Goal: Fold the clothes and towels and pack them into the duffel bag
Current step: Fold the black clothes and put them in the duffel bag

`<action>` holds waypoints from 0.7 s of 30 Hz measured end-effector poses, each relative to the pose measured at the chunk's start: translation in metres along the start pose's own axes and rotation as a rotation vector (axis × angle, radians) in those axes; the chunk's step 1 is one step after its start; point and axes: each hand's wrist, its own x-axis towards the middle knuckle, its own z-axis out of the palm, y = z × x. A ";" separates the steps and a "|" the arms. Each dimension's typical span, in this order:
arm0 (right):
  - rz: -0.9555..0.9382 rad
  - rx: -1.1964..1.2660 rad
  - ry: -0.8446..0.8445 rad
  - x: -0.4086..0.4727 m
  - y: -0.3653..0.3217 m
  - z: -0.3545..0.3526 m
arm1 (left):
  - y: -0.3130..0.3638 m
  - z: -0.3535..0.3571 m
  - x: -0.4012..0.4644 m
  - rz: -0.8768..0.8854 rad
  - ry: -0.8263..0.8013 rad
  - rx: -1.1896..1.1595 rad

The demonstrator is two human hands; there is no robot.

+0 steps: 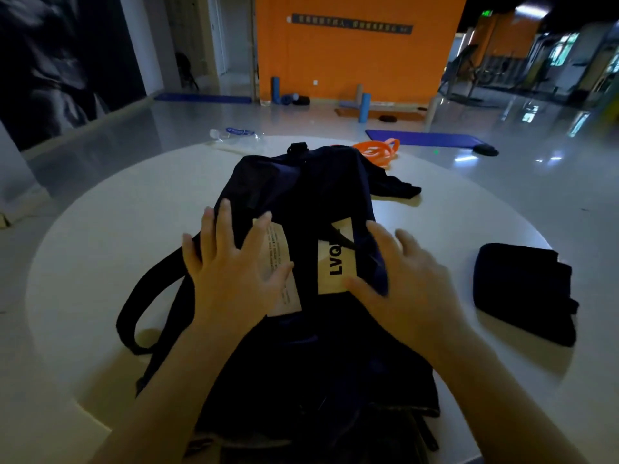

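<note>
Both hands' fingers [225, 222] lie spread flat atop the duffel bag [301, 195].

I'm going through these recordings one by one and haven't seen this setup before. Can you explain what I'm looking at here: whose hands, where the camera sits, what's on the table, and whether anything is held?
There is no machine: a person works bare-handed, and the single picture comes from a camera worn on their head, looking forward and down. On the round white table lies a dark duffel bag with paper tags. The left hand and right hand rest on it with fingers spread; neither grips anything. A folded dark cloth lies to the right, apart from the bag. Further back are another dark garment, orange bands and a plastic bottle.
</note>
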 end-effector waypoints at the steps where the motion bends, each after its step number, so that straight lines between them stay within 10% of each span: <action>1: 0.058 0.076 -0.113 0.014 -0.001 0.008 | -0.001 0.005 0.008 -0.064 -0.117 -0.027; 7: 0.097 0.447 -0.162 0.040 -0.021 0.036 | -0.005 0.013 0.024 -0.037 -0.208 -0.272; 21: 0.237 0.312 -0.168 0.082 0.075 -0.045 | -0.048 -0.075 0.122 -0.100 -0.388 -0.273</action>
